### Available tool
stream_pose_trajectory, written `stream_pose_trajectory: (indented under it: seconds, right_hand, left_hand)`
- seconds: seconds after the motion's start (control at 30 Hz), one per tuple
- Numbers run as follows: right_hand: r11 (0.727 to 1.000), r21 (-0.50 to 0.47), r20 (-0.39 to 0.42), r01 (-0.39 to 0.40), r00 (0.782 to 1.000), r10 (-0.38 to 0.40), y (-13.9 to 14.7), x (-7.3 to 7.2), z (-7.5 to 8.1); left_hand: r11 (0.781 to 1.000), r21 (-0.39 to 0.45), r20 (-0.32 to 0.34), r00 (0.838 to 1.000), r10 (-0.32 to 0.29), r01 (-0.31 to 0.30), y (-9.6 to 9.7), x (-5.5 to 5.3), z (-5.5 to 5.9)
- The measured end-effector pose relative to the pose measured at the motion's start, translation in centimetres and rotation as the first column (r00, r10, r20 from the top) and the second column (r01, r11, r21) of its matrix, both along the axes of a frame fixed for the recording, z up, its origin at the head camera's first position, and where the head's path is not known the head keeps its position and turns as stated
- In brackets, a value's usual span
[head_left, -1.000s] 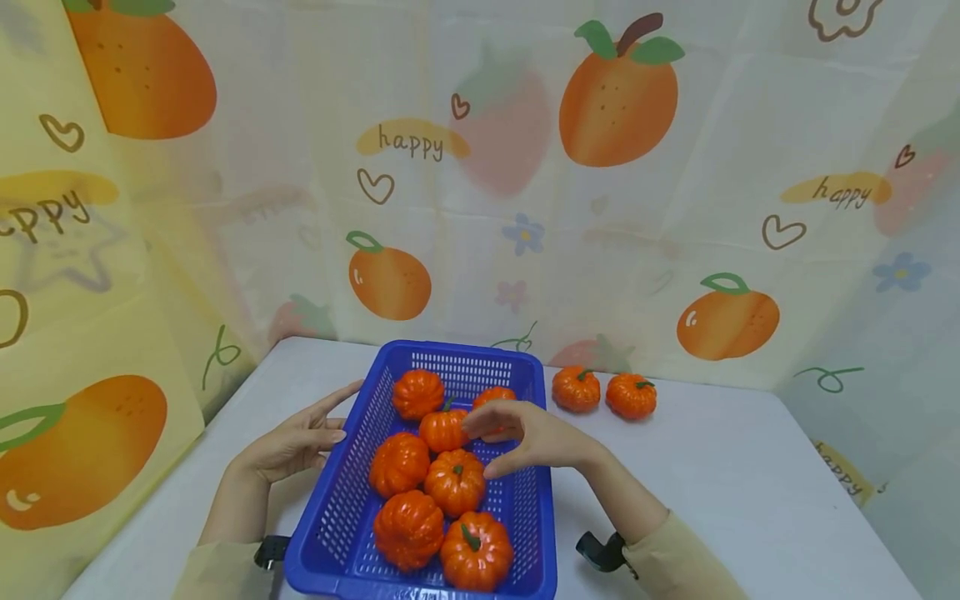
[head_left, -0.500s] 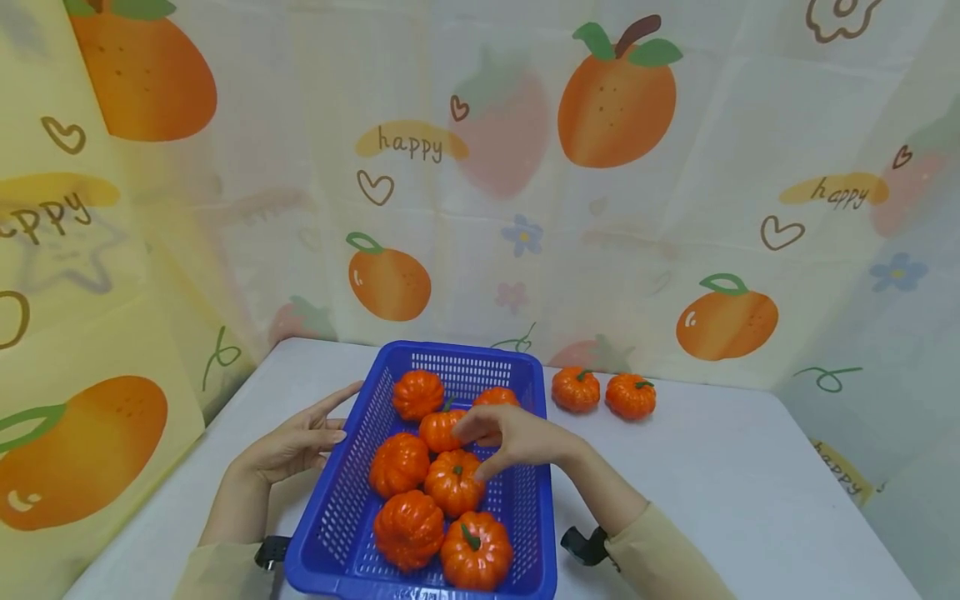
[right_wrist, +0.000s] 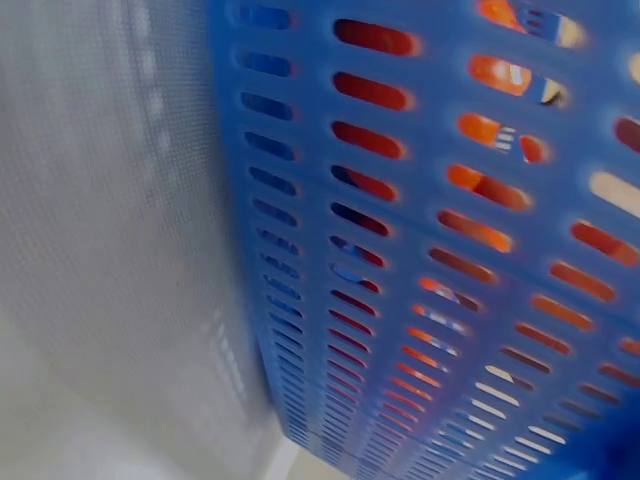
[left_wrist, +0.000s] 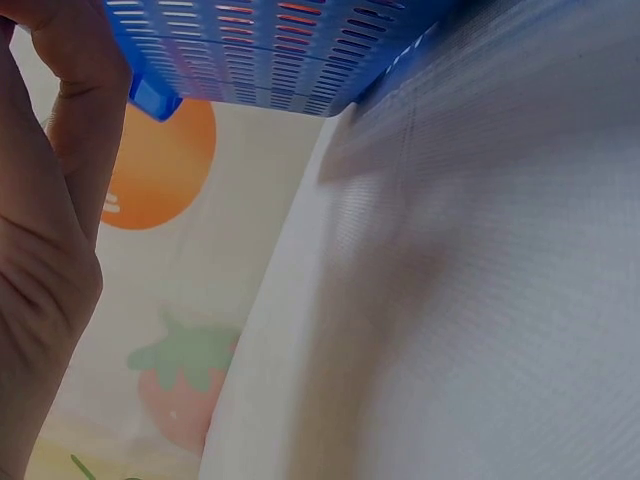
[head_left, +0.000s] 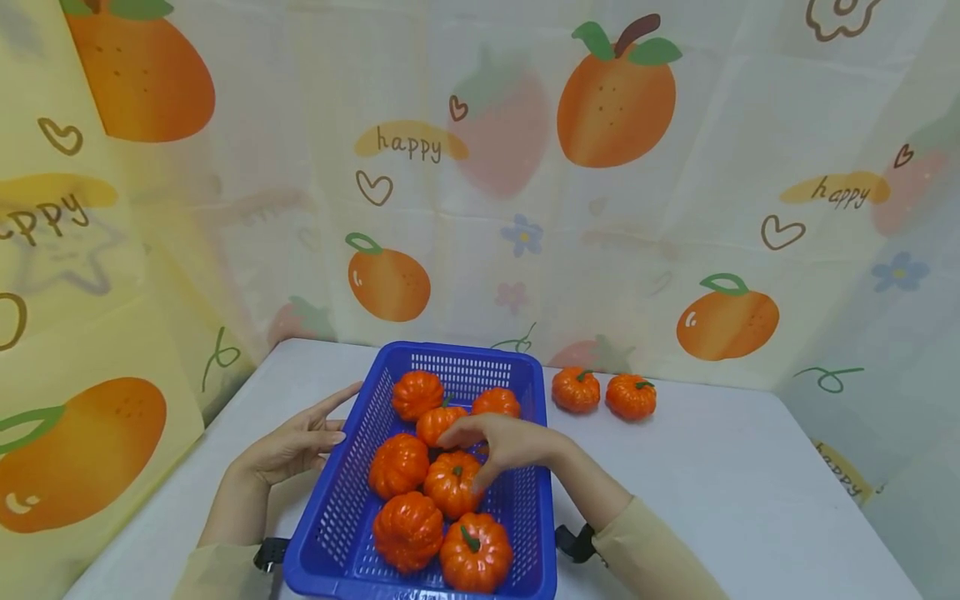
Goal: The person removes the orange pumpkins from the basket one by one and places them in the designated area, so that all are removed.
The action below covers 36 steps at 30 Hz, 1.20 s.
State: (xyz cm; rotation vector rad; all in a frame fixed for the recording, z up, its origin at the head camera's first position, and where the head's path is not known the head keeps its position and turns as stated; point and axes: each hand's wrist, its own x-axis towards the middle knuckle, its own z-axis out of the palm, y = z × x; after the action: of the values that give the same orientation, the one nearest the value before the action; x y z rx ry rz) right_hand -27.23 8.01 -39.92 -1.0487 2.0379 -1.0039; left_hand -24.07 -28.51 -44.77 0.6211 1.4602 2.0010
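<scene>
A blue plastic basket (head_left: 542,533) with slotted walls stands on the table, holding several shiny orange pumpkins. My right hand (head_left: 510,442) reaches over its right wall. Fingers and thumb curl round the sides of a pumpkin (head_left: 452,487) in the middle, the fingers at its far side and the thumb at its right. Just behind them sits a pumpkin (head_left: 437,425) with a green stem. My left hand (head_left: 296,442) rests against the basket's left side with its fingers extended. The right wrist view shows mostly the slotted wall (right_wrist: 400,220), which hides the right hand.
Two more pumpkins, one (head_left: 576,390) beside the other (head_left: 631,397), lie on the white table (head_left: 720,500) right of the basket. A fruit-printed curtain (head_left: 480,233) hangs behind the table and along its left side.
My right hand has moved left and down into the basket, from above the pumpkins to round the middle one. The left hand and the basket have stayed in place.
</scene>
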Motion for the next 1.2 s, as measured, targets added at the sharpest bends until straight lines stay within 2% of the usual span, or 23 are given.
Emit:
stream_pose_trajectory:
  seconds: [0.2, 0.37, 0.67, 0.9, 1.07, 1.2]
  right_hand:
    - [0.998, 0.063, 0.014, -0.016, 1.000, 0.015, -0.39, -0.05, -0.04]
    - [0.991, 0.136, -0.006, -0.019, 1.000, 0.020, -0.50, 0.12, 0.11]
    - [0.960, 0.279, -0.148, 0.037, 0.989, 0.005, -0.74, 0.35, -0.13]
    - [0.965, 0.261, -0.215, 0.035, 0.976, 0.023, -0.81, 0.36, -0.11]
    - [0.973, 0.228, -0.205, 0.040, 0.979, 0.008, -0.76, 0.39, 0.25]
    - [0.977, 0.211, -0.198, 0.036, 0.980, 0.006, -0.58, 0.40, 0.58]
  left_hand:
    - [1.000, -0.001, 0.005, 1.000, 0.006, -0.006, 0.07, 0.08, 0.11]
    - [1.000, 0.000, 0.002, 1.000, 0.008, -0.008, 0.11, 0.11, 0.11]
    - [1.000, 0.000, 0.001, 1.000, 0.003, -0.003, 0.13, 0.05, 0.12]
    - [1.000, 0.000, 0.014, 1.000, 0.009, -0.009, 0.10, 0.12, 0.19]
    - [1.000, 0.016, 0.008, 1.000, -0.007, 0.007, 0.05, 0.08, 0.11]
    - [1.000, 0.006, 0.009, 1.000, 0.006, -0.006, 0.04, 0.10, 0.10]
